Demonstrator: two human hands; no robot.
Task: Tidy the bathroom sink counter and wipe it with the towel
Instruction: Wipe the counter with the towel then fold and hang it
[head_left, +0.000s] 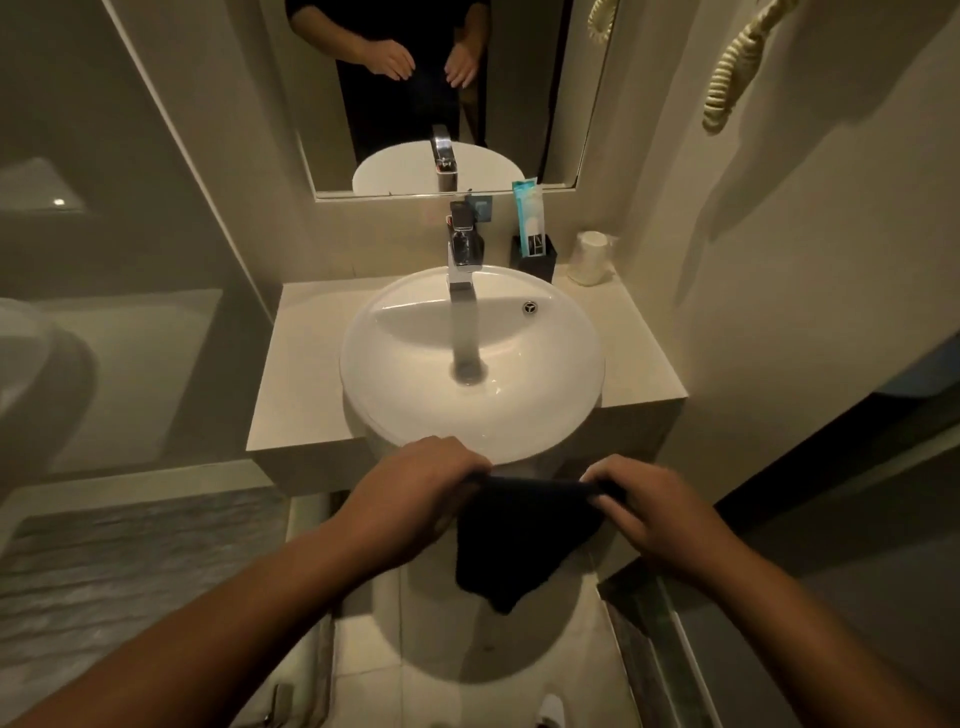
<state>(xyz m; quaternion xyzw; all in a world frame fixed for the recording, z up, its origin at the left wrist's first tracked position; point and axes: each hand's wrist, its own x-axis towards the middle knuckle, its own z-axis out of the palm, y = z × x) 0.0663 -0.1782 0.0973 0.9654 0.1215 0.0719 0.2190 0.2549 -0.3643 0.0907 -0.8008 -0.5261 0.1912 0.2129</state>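
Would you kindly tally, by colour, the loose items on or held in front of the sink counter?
Black: 2, the towel stretched between left hand and right hand, and the holder at the back of the counter.
Teal and white: 1, the packet standing in the holder.
White: 1, the wrapped roll.
Total: 4

Beige counter (641, 358): we note a white basin (470, 410), black holder (537, 260) and wrapped white roll (589, 257) at back right.
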